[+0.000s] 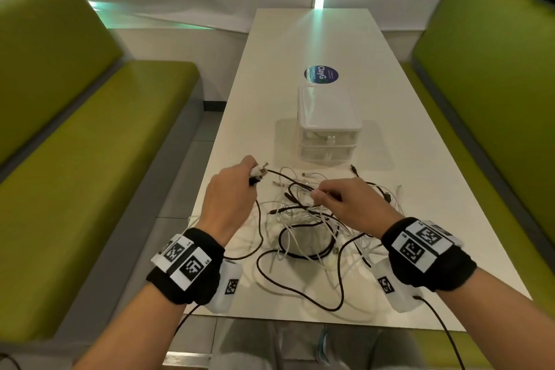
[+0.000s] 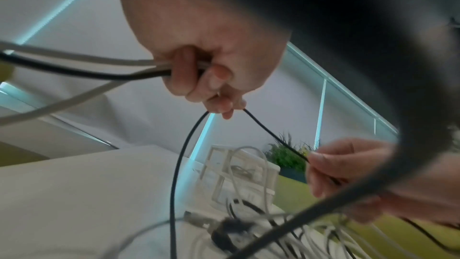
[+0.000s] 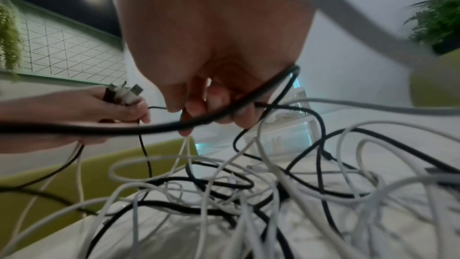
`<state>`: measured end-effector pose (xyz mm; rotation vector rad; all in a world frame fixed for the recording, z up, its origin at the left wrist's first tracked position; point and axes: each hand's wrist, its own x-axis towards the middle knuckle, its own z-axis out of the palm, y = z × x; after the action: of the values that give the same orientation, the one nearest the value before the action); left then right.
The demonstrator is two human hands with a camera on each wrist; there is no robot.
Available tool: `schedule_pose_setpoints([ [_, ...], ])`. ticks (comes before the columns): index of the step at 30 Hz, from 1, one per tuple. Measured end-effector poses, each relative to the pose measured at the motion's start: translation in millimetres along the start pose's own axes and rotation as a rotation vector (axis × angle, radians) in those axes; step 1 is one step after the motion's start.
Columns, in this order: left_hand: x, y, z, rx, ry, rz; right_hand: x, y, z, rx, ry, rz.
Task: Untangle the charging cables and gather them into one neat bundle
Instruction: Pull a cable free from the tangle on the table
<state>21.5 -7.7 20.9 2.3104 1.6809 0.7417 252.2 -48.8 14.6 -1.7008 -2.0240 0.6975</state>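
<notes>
Charging cables point(image 1: 303, 228): two-handed sorting, plug ends collected at the left grip.

Left hand point(image 1: 229, 200) is closed around a cluster of plug ends point(image 3: 124, 92) (black and white, pointing up out of the fist); right hand point(image 1: 350, 200) pinches a thin black cable point(image 2: 273, 135) that runs taut between both hands. Remaining cables lie in a loose black-and-white heap on the tabletop point(image 1: 420, 189), directly under and in front of the hands. Handling judgement: light, limp, smooth-jacketed cords that slide through fingers and snag at crossings; hold at the rigid plug body and draw slowly, not by mid-length loops. Drawer unit point(image 1: 327, 126), translucent white, stands beyond the heap with both drawers closed; white items show faintly inside (contents cannot be identified).
</notes>
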Motion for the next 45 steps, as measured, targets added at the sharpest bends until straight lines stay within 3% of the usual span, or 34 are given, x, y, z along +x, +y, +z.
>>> schedule_pose_setpoints([
  [4, 9.0, -17.4, -18.6, 0.012, 0.117, -0.096, -3.3, 4.1, 2.0, -0.047, 0.020, 0.016],
  [13, 0.7, -6.9, -17.5, -0.028, -0.020, -0.131, -4.5, -3.8, 12.2, -0.201, -0.021, -0.057],
  [16, -8.4, 11.0, -15.8, -0.156, -0.159, -0.020, -7.2, -11.6, 18.2, -0.262, -0.045, -0.103],
  [19, -16.2, 22.6, -2.1, -0.151, -0.341, 0.128, -7.7, -13.7, 23.0, -0.106, -0.037, -0.129],
  [21, -18.2, 22.9, 7.4, -0.077, -0.388, 0.197, -8.5, -12.8, 22.1, -0.015, -0.019, -0.128],
  [25, -18.3, 24.1, 12.3, -0.009, -0.433, 0.235, -11.5, -10.8, 20.2, -0.054, -0.033, -0.154],
  [28, -14.8, 21.2, 7.8, -0.053, -0.356, 0.194, -10.6, -11.4, 18.1, -0.036, -0.021, -0.142],
  [33, -3.1, 7.1, -3.9, -0.160, -0.051, 0.014, -7.0, -14.3, 14.7, -0.002, -0.048, -0.089],
  [37, -1.7, 3.4, -5.1, -0.146, 0.038, -0.035, -2.2, -16.0, 16.4, 0.063, -0.040, -0.076],
  [41, 5.0, -9.5, -17.7, -0.192, 0.236, -0.222, -2.0, -5.3, 15.7, 0.079, -0.085, -0.030],
  [45, 7.5, -26.0, -18.7, -0.103, 0.203, -0.159, -5.1, 4.5, 14.1, 0.002, -0.099, 0.007],
])
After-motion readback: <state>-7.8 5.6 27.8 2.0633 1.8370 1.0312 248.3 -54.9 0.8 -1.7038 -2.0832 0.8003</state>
